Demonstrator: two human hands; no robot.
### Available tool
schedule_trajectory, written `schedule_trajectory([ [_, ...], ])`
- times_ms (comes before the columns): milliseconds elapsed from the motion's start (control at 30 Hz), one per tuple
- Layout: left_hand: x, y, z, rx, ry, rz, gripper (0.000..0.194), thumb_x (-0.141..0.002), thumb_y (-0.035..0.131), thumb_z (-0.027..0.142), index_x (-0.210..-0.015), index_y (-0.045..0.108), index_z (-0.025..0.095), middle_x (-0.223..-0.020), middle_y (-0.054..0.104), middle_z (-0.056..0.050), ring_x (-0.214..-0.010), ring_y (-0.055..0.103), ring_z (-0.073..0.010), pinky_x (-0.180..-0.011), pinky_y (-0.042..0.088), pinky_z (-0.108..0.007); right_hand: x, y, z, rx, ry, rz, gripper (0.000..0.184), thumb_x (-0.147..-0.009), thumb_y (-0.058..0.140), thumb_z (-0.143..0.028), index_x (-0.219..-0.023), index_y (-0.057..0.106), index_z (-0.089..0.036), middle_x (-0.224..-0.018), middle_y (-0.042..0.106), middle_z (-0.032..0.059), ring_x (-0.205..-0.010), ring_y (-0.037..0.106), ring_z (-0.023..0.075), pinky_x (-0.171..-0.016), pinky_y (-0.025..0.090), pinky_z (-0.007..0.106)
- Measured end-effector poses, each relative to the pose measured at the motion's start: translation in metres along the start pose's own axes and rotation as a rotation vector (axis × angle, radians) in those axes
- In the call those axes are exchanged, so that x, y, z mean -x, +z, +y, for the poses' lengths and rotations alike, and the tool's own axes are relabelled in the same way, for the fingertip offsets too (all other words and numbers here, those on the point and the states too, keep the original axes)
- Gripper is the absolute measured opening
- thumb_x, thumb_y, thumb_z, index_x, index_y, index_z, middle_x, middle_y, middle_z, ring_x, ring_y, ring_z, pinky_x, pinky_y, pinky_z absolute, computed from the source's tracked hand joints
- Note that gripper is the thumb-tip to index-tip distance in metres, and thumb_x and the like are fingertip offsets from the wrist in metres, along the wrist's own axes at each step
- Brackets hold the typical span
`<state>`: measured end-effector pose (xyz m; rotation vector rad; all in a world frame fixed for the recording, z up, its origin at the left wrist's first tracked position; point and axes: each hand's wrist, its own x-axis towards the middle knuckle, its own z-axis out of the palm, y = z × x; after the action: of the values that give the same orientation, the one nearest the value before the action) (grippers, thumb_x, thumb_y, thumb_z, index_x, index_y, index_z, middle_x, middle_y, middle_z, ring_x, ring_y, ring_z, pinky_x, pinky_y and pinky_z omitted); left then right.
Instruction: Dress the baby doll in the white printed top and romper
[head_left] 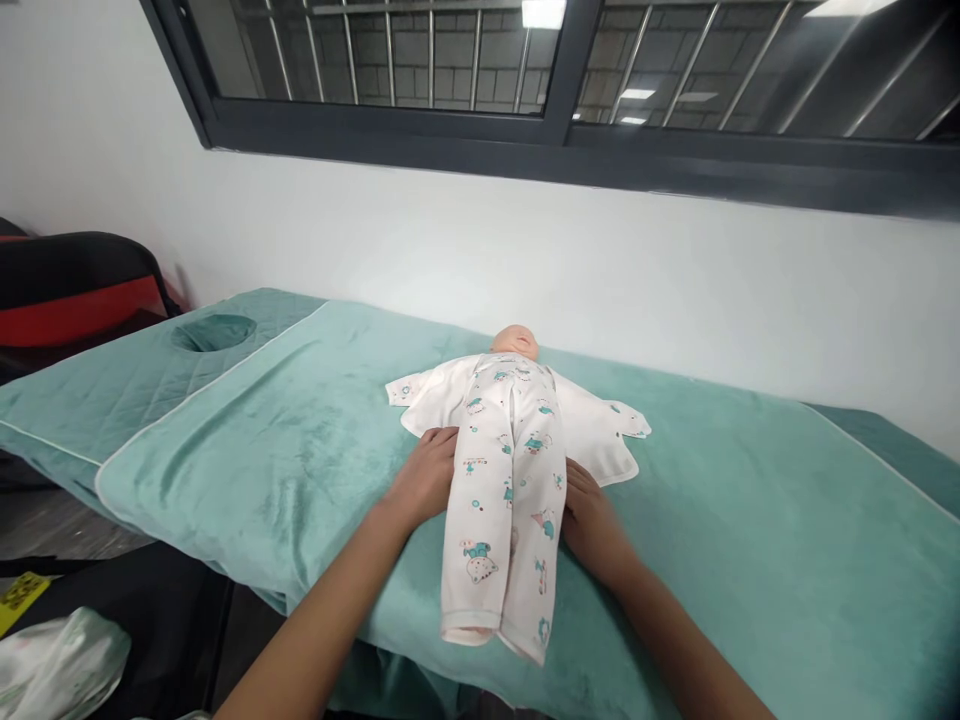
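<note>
A pair of white baby trousers [536, 440] with a teal and pink print lies lengthwise over a baby doll [516, 341], waistband near its head. Under the trousers is a white baby top [596, 425], its printed sleeves spread to both sides. At the left edge of the trousers, my left hand [429, 470] has its fingers curled in by the cloth, the tips hidden. My right hand [596, 525] is at the opposite edge, fingers closed against the fabric and partly tucked behind it. The doll's body and legs are mostly covered.
A teal plush cover [300, 430] spreads over the bed, with a face hole [214, 333] at the left end. A black and red chair [75, 290] stands far left. Crumpled printed cloth [64, 665] lies on a black seat below. Behind are a wall and window.
</note>
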<state>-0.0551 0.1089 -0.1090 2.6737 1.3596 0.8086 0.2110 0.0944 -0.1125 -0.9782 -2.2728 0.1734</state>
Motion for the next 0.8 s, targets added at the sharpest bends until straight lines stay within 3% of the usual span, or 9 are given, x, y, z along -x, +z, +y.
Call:
schedule_trajectory([
  [267,-0.003,0.002,-0.001,-0.034,-0.022,-0.015,0.022,-0.092,0.056,0.026,-0.108,0.070,0.021,-0.106,0.068,-0.010,-0.109,0.053,-0.0268,-0.088,0.040,-0.041,0.002,0.003,0.004,-0.090,0.035,-0.027,0.045,-0.083,0.047,-0.003,-0.114,0.070,-0.028,-0.119,0.069,0.0069,-0.117,0.059,0.0279,-0.098,0.049,0.049],
  [567,-0.001,0.003,-0.003,-0.048,-0.011,0.017,0.017,-0.093,0.051,0.022,-0.090,0.067,0.019,-0.094,0.066,-0.010,-0.094,0.053,-0.0244,-0.079,0.040,-0.038,0.005,0.007,0.005,-0.004,0.071,-0.075,0.045,-0.077,0.048,0.003,-0.105,0.071,-0.022,-0.113,0.070,0.0083,-0.111,0.059,0.0276,-0.096,0.046,0.046],
  [800,0.013,0.002,-0.002,-0.025,0.033,0.043,0.022,-0.090,0.052,0.019,-0.070,0.059,0.017,-0.081,0.059,-0.008,-0.080,0.048,-0.0208,-0.072,0.038,-0.036,0.004,0.006,0.001,0.100,0.102,-0.059,0.038,-0.075,0.051,0.003,-0.097,0.073,-0.020,-0.108,0.069,0.0081,-0.097,0.056,0.0262,-0.082,0.047,0.041],
])
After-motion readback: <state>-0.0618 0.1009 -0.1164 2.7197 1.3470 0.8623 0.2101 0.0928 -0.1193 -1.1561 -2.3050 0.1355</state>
